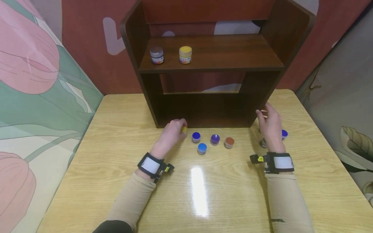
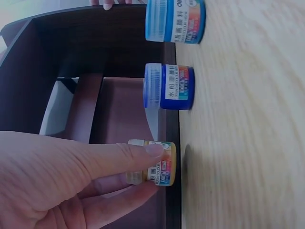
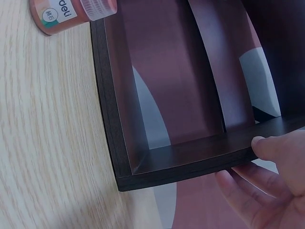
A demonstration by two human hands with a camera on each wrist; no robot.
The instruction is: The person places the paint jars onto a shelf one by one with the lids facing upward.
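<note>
My left hand pinches a small yellow paint jar between thumb and fingers. In the left wrist view the jar appears slightly off the table, by the lower front edge of the dark wooden shelf. My right hand holds the shelf's right side panel, thumb on its front edge and fingers on the outer side, as the right wrist view shows. Beside the yellow jar stand a dark blue jar and a light blue jar. Farther right are a purple jar and a reddish-brown jar.
On the upper board stand a dark jar with a grey lid and another yellow jar. Around my right wrist, partly hidden, are a dark jar and a blue-lidded jar. Everything rests on a light wooden table.
</note>
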